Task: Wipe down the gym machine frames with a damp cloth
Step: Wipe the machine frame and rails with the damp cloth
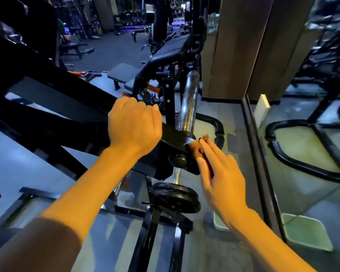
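right hand flat on the cloth, left hand wrapped on the arm

right hand [222, 173] lies with its fingers straight and close together, pressing a brown cloth [197, 149] against the end of the black machine arm [171, 134]. the cloth is bunched between the fingertips and the arm's end block, just beside the base of the chrome weight peg [187, 103] that rises tilted from that block. a round black cap [178, 160] sits on the near face of the block, just left of the cloth.

left hand [133, 124] is clamped over the top of the same arm, fingers curled round its far edge and the thumb lying along the upper side, a little way up the arm from the cloth. both forearms are bare; a dark sleeve [28, 250] shows at the lower left.

below the arm's end, black weight plates [175, 196] rest on a low peg of the frame, and black base tubes [155, 240] run toward the camera across the grey floor [14, 154]. beyond the hands stands a padded black bench [171, 48] with orange parts beneath it. on the right a mirror [302, 134] reflects the curved black foot of the machine, and a pale green bin [222, 222] stands against its base.
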`<state>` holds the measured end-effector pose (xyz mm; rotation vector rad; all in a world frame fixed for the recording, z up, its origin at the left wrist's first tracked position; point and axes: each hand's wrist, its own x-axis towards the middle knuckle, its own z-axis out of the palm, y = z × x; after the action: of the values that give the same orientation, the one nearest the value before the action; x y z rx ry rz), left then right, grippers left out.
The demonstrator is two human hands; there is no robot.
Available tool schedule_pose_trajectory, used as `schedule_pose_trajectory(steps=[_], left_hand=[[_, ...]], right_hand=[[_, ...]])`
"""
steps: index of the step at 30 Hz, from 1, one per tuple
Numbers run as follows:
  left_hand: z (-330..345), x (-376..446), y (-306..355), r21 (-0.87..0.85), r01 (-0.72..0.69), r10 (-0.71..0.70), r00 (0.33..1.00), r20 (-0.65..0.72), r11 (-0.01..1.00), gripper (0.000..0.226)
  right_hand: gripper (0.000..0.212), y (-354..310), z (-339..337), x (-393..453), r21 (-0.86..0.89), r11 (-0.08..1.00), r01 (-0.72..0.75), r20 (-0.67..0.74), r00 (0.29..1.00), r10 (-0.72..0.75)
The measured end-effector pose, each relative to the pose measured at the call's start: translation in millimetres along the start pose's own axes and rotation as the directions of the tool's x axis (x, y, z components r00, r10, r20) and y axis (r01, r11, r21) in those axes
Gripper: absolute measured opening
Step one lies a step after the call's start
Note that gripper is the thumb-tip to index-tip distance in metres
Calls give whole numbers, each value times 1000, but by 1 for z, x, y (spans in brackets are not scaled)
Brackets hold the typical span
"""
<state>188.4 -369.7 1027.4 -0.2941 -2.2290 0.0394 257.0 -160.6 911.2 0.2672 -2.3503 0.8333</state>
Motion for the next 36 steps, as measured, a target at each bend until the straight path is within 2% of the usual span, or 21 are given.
schedule_pose_trajectory(steps=[4, 7, 12, 16, 20, 22, 24, 26, 29, 33, 36], left_hand=[[-2, 1, 1, 15, -9, 9, 1000, 3, 1000, 56], [-4, 1, 0, 7, -41, 41, 999, 2, 999, 56], [-1, 1, 0, 43, -22, 20, 999, 36, 999, 56], [-2, 0, 0, 39, -40, 37, 998, 58, 998, 56], [-10, 2, -7, 48, -90, 84, 989, 118, 995, 58], [-22, 3, -21, 23, -60, 59, 998, 37, 998, 55], [-37, 4, -48, 1, -41, 41, 993, -112, 999, 42], [-53, 2, -82, 3, -21, 21, 979, -205, 1000, 34], [-74, -3, -125, 11, 31, -28, 973, -228, 999, 33], [-86, -9, -151, 29, 118, -109, 970, -218, 993, 35], [-89, -1, -151, 34, 94, -85, 975, -204, 995, 34]], right_hand=[[51, -51, 18, 31, 81, 995, 57, 36, 998, -60], [55, -39, 12, 25, 99, 993, 64, 46, 997, -68], [57, 23, -11, -10, 42, 996, -84, 81, 994, 80], [47, -1, -1, -3, 79, 984, -158, 36, 987, 156], [51, -60, 16, 30, 149, 989, 0, 44, 999, -7], [52, -75, 21, 41, 164, 985, 50, 53, 997, -59], [51, -70, 20, 39, 133, 988, 84, 48, 995, -91], [51, -53, 15, 29, 89, 994, 56, 36, 998, -60], [59, -41, 11, 23, 62, 997, -39, 42, 998, 37], [57, -85, 23, 49, 107, 992, 66, -2, 998, -66], [54, -131, 38, 79, 148, 973, 175, -9, 984, -176]])
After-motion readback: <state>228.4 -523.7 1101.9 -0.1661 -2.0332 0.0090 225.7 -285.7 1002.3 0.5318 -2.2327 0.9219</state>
